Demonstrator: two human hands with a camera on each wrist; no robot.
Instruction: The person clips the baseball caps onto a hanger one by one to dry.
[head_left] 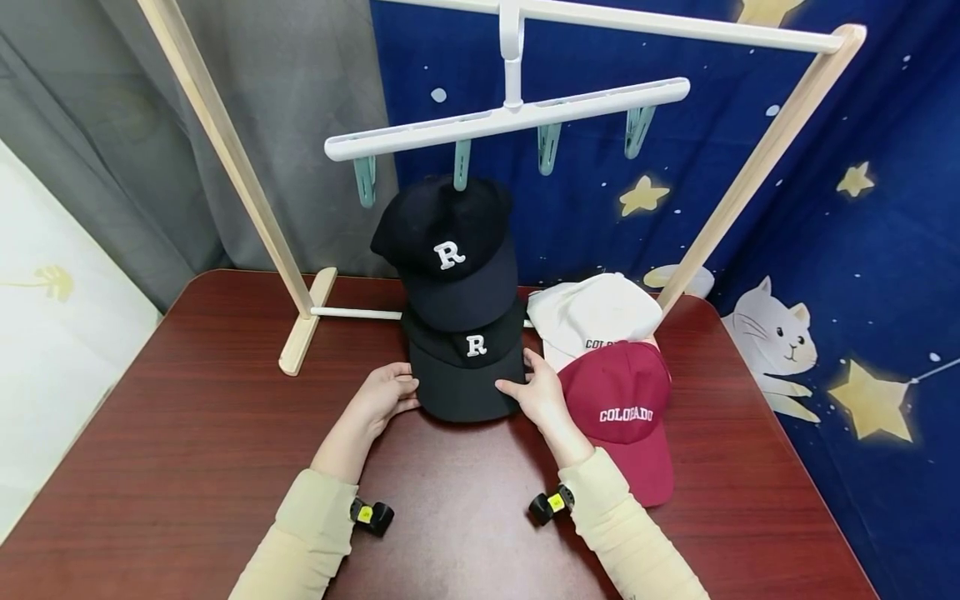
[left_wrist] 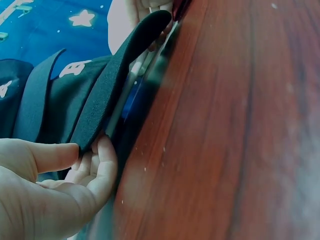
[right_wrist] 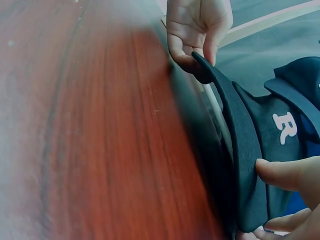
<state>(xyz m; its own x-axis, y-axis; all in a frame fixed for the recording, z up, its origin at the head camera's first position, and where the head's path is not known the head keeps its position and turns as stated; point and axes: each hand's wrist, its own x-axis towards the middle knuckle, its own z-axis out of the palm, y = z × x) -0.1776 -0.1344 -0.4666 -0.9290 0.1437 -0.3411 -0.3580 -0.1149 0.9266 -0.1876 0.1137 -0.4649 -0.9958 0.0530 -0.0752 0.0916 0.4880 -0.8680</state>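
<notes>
A black cap [head_left: 467,379] with a white letter R is held by its brim between both hands, just above the table. At the brim's left edge, my left hand [head_left: 384,395] pinches with the thumb on top and fingers beneath, as the left wrist view shows. My right hand [head_left: 542,392] grips the right side, its thumb [right_wrist: 280,172] on the upper face of the brim. A dark navy cap [head_left: 457,283], also marked R, is directly above and behind, overlapping the black cap's crown. Its top meets a teal clip [head_left: 461,165]; whether the clip grips it I cannot tell.
A white hanger bar [head_left: 420,136] with several teal clips hangs from a wooden-legged rack [head_left: 247,183]. Right of the hands lie a maroon cap [head_left: 618,392] and a white cap [head_left: 592,308] partly behind it. The brown table [head_left: 210,467] ends at curtains behind.
</notes>
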